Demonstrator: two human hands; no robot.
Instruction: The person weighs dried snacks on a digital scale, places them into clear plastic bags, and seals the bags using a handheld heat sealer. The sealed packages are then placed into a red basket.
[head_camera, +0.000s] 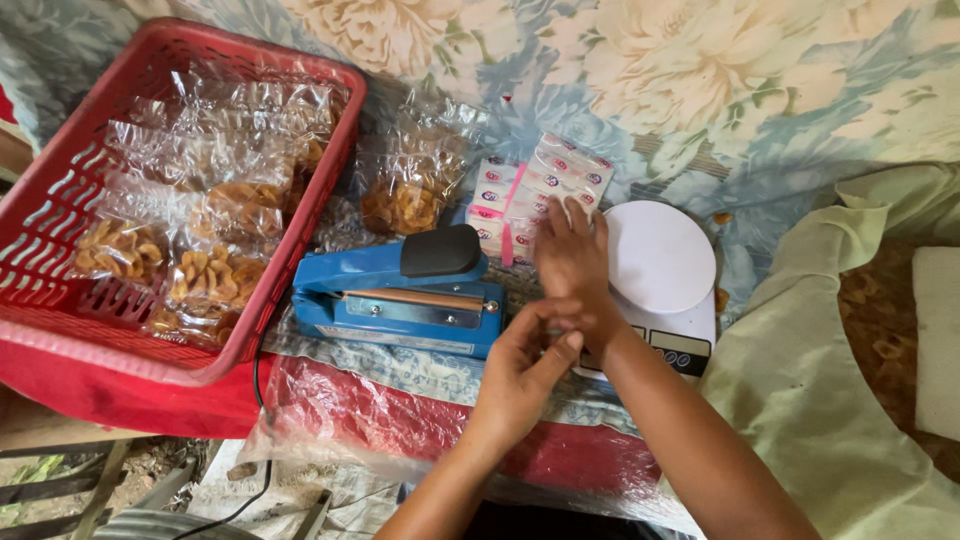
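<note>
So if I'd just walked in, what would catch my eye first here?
Probably the red basket on the left, piled with clear bags of golden fried snacks. Next, the blue heat sealer in the middle, with a white kitchen scale to its right. In front, the left hand touches the right wrist, while the right hand lies flat over a stack of small white packets.

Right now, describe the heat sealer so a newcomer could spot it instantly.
Start at the red basket of bagged snacks on the left; the heat sealer sits just right of it, left of the white round scale. It alone is blue, a long bar with a black handle on top.
</note>
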